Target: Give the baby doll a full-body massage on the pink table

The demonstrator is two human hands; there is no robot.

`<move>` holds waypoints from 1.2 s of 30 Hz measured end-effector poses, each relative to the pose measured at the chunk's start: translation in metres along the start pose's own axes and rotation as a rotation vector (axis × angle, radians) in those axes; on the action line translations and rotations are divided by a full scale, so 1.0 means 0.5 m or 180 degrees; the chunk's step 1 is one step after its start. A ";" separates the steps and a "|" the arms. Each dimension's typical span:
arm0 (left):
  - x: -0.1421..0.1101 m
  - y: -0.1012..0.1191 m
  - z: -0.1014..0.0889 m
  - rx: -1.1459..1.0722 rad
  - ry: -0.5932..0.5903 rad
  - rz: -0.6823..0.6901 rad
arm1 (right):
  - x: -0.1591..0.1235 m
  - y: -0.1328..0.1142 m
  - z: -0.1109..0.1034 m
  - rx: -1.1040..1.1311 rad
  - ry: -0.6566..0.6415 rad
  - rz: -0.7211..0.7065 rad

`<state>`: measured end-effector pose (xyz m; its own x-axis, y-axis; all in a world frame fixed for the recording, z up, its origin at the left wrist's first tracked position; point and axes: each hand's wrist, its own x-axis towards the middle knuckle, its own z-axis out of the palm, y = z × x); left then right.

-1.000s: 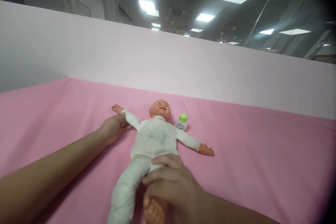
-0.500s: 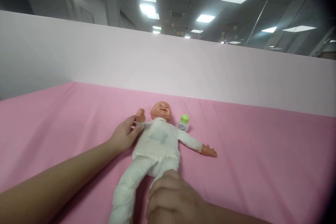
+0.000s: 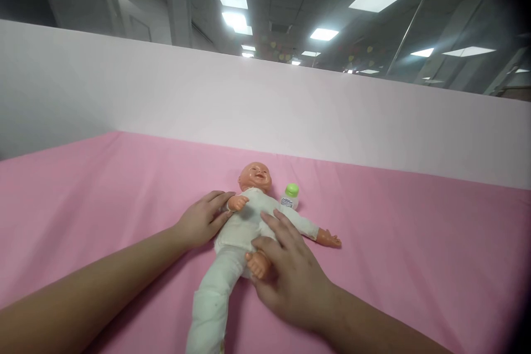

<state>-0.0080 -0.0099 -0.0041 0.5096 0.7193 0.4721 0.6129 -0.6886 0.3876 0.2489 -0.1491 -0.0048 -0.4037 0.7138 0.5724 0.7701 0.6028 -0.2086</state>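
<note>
A baby doll [image 3: 238,229] with a white cloth body lies on its back, its bald plastic head pointing away from me. My left hand [image 3: 205,218] holds the doll's arm on the left side, fingers behind the arm and thumb along the torso. That arm is bent over the chest. My right hand [image 3: 296,274] grips the doll's leg on the right side, which is folded up against the belly. The bare plastic foot [image 3: 259,264] sticks out between thumb and fingers. The other leg stretches straight toward me.
Beside the doll's head and shoulder stands a small clear bottle [image 3: 289,197] with a green cap and a printed label. Pink cloth [image 3: 406,243] covers the surface underneath. A white wall panel [image 3: 265,105] rises along the back, with glass above it.
My right hand has moved up and folded the doll's leg from straight to pressed against its belly. The doll's arm at my left hand has tipped inward over the chest.
</note>
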 end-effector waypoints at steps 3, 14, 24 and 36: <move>0.001 -0.003 0.003 -0.0268 0.0039 -0.0174 | -0.004 -0.012 -0.008 0.0007 0.0118 -0.0183; 0.036 -0.075 -0.007 -0.3395 0.1363 -0.2131 | -0.022 -0.039 0.024 0.0963 -0.0434 -0.1635; 0.028 -0.140 -0.021 -0.1464 0.1854 -0.2459 | -0.045 -0.013 0.092 0.0902 -0.0888 -0.2011; 0.011 -0.099 -0.016 0.1428 0.0297 -0.1469 | 0.014 0.027 -0.025 0.1562 0.0152 -0.0556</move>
<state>-0.0403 0.0275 -0.0142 0.0912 0.9072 0.4108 0.9593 -0.1907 0.2082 0.2627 -0.1405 0.0064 -0.4736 0.5774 0.6651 0.3666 0.8158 -0.4473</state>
